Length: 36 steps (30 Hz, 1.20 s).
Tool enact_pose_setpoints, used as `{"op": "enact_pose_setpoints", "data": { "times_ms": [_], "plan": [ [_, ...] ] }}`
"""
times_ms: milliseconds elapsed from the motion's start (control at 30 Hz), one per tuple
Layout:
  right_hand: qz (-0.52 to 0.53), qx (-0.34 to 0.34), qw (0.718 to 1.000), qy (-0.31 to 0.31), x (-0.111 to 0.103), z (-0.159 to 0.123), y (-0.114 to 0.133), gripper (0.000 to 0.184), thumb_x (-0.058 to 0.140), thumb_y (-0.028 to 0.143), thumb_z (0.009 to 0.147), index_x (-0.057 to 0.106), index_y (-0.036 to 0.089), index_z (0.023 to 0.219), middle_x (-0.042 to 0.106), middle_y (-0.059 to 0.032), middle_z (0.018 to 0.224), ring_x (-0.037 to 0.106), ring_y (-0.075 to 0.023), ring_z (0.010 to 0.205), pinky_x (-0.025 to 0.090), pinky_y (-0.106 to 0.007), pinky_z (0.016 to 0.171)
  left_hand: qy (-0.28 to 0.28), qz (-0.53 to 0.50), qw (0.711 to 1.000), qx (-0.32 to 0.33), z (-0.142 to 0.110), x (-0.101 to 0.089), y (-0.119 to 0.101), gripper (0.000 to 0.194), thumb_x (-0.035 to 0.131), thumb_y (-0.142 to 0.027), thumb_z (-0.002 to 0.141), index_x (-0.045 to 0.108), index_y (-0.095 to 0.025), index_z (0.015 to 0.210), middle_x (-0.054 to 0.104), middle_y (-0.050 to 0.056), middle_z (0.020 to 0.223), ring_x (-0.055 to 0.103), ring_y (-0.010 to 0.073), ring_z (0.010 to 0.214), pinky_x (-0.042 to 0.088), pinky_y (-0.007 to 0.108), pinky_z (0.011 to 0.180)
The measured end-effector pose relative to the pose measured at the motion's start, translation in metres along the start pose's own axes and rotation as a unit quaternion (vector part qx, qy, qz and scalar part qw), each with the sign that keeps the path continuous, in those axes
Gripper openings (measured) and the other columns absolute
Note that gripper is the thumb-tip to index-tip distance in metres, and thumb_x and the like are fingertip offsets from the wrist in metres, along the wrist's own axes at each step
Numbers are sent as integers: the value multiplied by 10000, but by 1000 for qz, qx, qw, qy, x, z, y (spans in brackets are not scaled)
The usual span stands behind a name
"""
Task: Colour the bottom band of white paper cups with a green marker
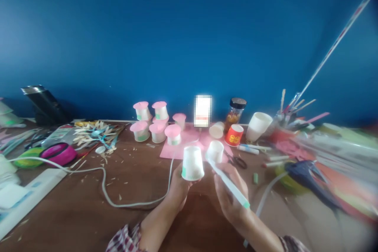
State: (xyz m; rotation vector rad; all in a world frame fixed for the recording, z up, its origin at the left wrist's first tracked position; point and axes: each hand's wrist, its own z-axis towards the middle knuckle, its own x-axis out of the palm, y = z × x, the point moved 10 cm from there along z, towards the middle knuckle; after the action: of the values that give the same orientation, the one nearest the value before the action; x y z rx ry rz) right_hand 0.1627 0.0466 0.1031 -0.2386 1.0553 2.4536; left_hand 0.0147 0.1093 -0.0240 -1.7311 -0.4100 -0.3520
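My left hand (178,188) is closed around a white paper cup (192,163), which is upside down with its wide rim lowest. A small green patch marks the cup's lower left side. In my right hand (232,197) is a white marker pen (230,185) with a green end, its tip pointing up and left, apart from the held cup. Just behind that tip another white paper cup (216,151) stands on the pink paper (189,141). Further left, several white cups topped with pink paper discs (172,130) stand together, some stacked.
A white cable (130,205) curves across the table on the left. Behind my right hand are scissors (238,160), a red cup (235,135) and a jar (236,110). A glue gun (310,181) lies at right. A power strip (32,201) sits at left.
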Motion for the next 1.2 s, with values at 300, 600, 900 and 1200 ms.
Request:
{"op": "enact_pose_setpoints", "data": {
  "times_ms": [300,600,900,1200],
  "plan": [
    [18,-7,1000,12,-3,-5,-1,157,505,142,884,581,176,1017,642,-74,828,636,-184,724,547,-297,626,-21,-34,999,-19,3,-3,1,212,756,-235,632,649,-143,790,642,30,700,599,154,680,496,314,687],
    [-7,26,999,34,4,-7,7,69,500,181,883,562,191,909,582,-11,662,557,-135,518,482,-252,502,-29,7,999,-44,0,-2,3,137,721,-167,616,638,-161,725,599,-9,630,538,117,617,433,263,622],
    [-41,-20,996,73,10,-8,14,85,488,141,869,552,198,872,589,-10,668,577,-139,553,475,-258,533,1,18,1000,-17,-3,3,-4,110,715,-179,629,640,-155,707,563,-18,603,483,111,608,409,253,616],
    [-25,-41,995,83,18,-10,18,91,513,123,842,572,189,861,589,-5,647,556,-131,503,469,-254,502,-4,39,999,1,1,-2,1,124,677,-115,607,608,-162,698,522,-37,573,435,92,559,337,217,535]
  ]
}}
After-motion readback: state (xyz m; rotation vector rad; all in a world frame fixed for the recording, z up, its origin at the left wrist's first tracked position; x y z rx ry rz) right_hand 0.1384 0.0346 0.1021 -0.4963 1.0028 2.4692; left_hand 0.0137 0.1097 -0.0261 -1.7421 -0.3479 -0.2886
